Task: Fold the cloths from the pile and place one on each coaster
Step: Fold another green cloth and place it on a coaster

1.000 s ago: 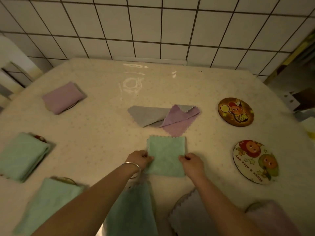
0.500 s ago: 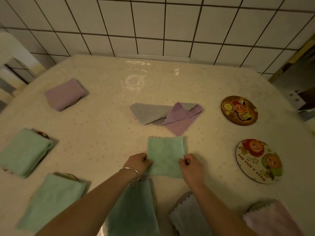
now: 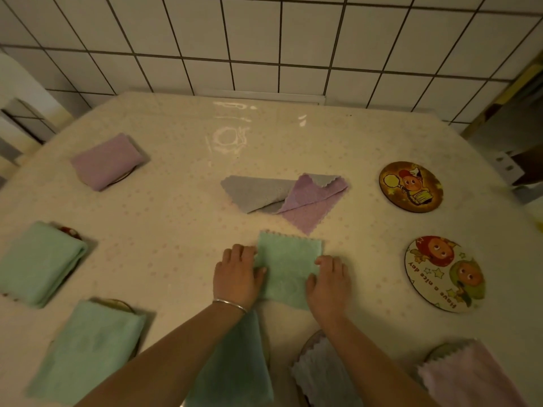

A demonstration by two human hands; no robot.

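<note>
The green cloth [image 3: 289, 267] lies flat at the table's [image 3: 176, 230] near centre, long axis running away from the person, scalloped edge at the far end. The left hand [image 3: 236, 276] grips its left edge — the right hand [image 3: 329, 282] its right edge, fingers curled. Just beyond lies the pile [image 3: 286, 196], grey over purple. Right, well apart, two bare coasters [image 3: 410, 186] with open tabletop between.

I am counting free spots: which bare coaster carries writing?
The near right coaster, white-rimmed, reading "Have a nice day"; the dark far coaster shows only a cartoon.
</note>
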